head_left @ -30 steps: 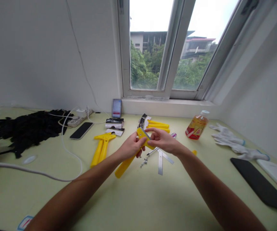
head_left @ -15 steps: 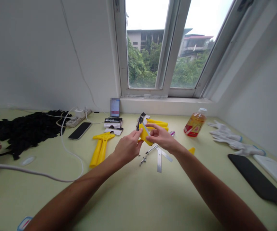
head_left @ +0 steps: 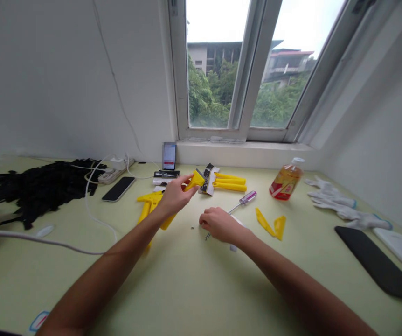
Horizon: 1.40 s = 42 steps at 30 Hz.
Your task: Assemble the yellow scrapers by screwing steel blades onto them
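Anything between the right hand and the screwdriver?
Nothing visible. The screwdriver lies with its shaft running to the edge of the right hand, purple handle pointing away. Can't tell whether they touch.

Daylight from window (head_left: 252, 65) — bright, soft shadows — edges bowed, blurred.

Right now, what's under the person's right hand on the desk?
The right hand rests over the pale green desk top. A small metal part shows just past its fingers, and the end of a metal strip shows below the wrist. Whatever lies directly beneath the palm is covered.
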### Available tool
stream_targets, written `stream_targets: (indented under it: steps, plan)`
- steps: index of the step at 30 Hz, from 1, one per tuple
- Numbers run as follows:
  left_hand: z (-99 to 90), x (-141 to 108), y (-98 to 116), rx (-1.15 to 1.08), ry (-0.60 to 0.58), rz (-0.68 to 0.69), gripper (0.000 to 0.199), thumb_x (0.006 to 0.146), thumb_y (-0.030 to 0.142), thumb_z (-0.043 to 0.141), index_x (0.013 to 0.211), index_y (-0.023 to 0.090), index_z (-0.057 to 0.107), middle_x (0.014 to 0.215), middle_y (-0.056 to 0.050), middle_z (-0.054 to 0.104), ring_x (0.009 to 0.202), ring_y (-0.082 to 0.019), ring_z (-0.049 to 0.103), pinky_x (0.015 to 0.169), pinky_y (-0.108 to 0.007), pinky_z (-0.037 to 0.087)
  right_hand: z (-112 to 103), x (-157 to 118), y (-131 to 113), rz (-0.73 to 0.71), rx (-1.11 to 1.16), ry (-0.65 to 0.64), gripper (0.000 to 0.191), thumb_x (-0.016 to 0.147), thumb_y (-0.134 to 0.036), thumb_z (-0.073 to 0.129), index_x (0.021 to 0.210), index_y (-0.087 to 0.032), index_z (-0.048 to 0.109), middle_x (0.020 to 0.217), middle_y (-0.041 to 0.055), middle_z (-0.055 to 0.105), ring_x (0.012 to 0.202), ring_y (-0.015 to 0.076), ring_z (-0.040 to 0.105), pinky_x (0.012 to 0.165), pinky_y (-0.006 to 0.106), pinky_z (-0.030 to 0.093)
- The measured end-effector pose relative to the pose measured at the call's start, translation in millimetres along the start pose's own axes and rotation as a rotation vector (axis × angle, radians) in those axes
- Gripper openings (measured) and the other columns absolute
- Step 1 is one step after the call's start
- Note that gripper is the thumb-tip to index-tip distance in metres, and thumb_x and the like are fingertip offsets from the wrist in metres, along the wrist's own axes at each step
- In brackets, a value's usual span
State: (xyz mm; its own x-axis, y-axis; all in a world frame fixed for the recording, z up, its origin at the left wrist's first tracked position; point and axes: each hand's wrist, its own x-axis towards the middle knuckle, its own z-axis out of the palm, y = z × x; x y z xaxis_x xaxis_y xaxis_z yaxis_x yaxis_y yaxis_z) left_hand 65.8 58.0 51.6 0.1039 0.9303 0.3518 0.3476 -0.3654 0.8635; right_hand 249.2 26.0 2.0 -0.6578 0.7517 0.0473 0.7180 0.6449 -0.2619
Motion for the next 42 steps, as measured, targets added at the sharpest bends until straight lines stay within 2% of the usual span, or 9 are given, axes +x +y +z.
stream_targets:
  steps: [4, 8, 16, 24, 30, 35, 38, 40, 42]
  plan:
    - [4.2, 0, 0, -0.296, -0.104, -0.100, 0.057, 0.073, 0.044, 0.075, 0.119, 0.014, 0.064, 0.080, -0.001, 0.059, 0.045, -0.006, 0.048, 0.037, -0.021, 0.039, 4, 1, -3, 0.005, -0.102, -0.020, 0.020, 0.090, -0.016, 0.050, 0.093, -0.017, 0.069, 0.092, 0.0103, 0.070, 0.083, 0.0213, 0.064, 0.073, 0.030, 0.042]
    - [4.8, -2, 3, -0.521, -0.193, -0.143, 0.039, 0.071, 0.043, 0.077, 0.093, 0.014, 0.064, 0.070, 0.002, 0.054, 0.046, -0.006, 0.048, 0.039, -0.019, 0.038, 4, 1, -4, 0.013, -0.175, -0.032, 0.019, 0.087, -0.013, 0.050, 0.095, -0.015, 0.067, 0.093, 0.0119, 0.070, 0.085, 0.0227, 0.065, 0.073, 0.031, 0.042]
    - [1.2, -1, 11, -0.672, -0.196, -0.241, 0.034, 0.071, 0.038, 0.078, 0.082, 0.013, 0.058, 0.065, 0.003, 0.054, 0.046, -0.005, 0.048, 0.039, -0.017, 0.035, -1, -1, -5, -0.012, -0.270, -0.061, 0.022, 0.086, -0.008, 0.048, 0.099, -0.014, 0.065, 0.096, 0.0131, 0.069, 0.088, 0.0237, 0.064, 0.075, 0.032, 0.043]
    - [5.3, -3, 7, -0.629, -0.204, -0.183, 0.037, 0.069, 0.042, 0.079, 0.085, 0.013, 0.062, 0.076, 0.001, 0.057, 0.047, -0.005, 0.049, 0.038, -0.018, 0.036, 4, 2, -4, 0.003, -0.313, -0.044, 0.023, 0.086, -0.008, 0.048, 0.102, -0.012, 0.064, 0.095, 0.0122, 0.070, 0.087, 0.0243, 0.064, 0.076, 0.033, 0.043]
    - [5.9, -2, 4, -0.569, -0.195, -0.128, 0.037, 0.070, 0.043, 0.079, 0.087, 0.014, 0.062, 0.068, 0.003, 0.054, 0.046, -0.006, 0.048, 0.038, -0.018, 0.037, 2, 4, 1, 0.012, -0.294, -0.045, 0.022, 0.087, -0.013, 0.049, 0.099, -0.014, 0.067, 0.095, 0.0105, 0.071, 0.087, 0.0226, 0.065, 0.076, 0.031, 0.043]
    - [6.1, -2, 3, -0.427, -0.170, -0.079, 0.052, 0.072, 0.045, 0.076, 0.110, 0.012, 0.065, 0.068, 0.003, 0.055, 0.045, -0.005, 0.048, 0.038, -0.019, 0.038, -3, 2, 2, 0.033, -0.284, -0.042, 0.020, 0.090, -0.016, 0.047, 0.094, -0.015, 0.066, 0.094, 0.0114, 0.071, 0.085, 0.0228, 0.066, 0.073, 0.031, 0.043]
    - [8.0, -2, -1, -0.299, -0.145, -0.065, 0.061, 0.075, 0.044, 0.073, 0.125, 0.012, 0.061, 0.076, 0.000, 0.060, 0.044, -0.005, 0.048, 0.037, -0.020, 0.040, -2, 2, 1, 0.034, -0.283, -0.038, 0.020, 0.091, -0.018, 0.047, 0.093, -0.015, 0.066, 0.094, 0.0122, 0.070, 0.085, 0.0236, 0.066, 0.073, 0.032, 0.044]
    - [9.6, -3, -3, -0.240, -0.139, -0.050, 0.061, 0.077, 0.044, 0.072, 0.129, 0.014, 0.060, 0.081, -0.002, 0.061, 0.046, -0.006, 0.050, 0.037, -0.020, 0.041, -1, 2, 0, 0.027, -0.280, -0.031, 0.020, 0.091, -0.018, 0.046, 0.093, -0.015, 0.066, 0.094, 0.0122, 0.070, 0.084, 0.0238, 0.066, 0.073, 0.032, 0.044]
    - [10.7, -3, -4, -0.212, -0.147, -0.049, 0.061, 0.078, 0.044, 0.070, 0.130, 0.013, 0.060, 0.077, -0.001, 0.061, 0.046, -0.006, 0.050, 0.037, -0.020, 0.041, -1, 3, -2, 0.017, -0.271, -0.026, 0.019, 0.090, -0.018, 0.047, 0.092, -0.015, 0.066, 0.093, 0.0119, 0.070, 0.083, 0.0236, 0.065, 0.073, 0.032, 0.044]
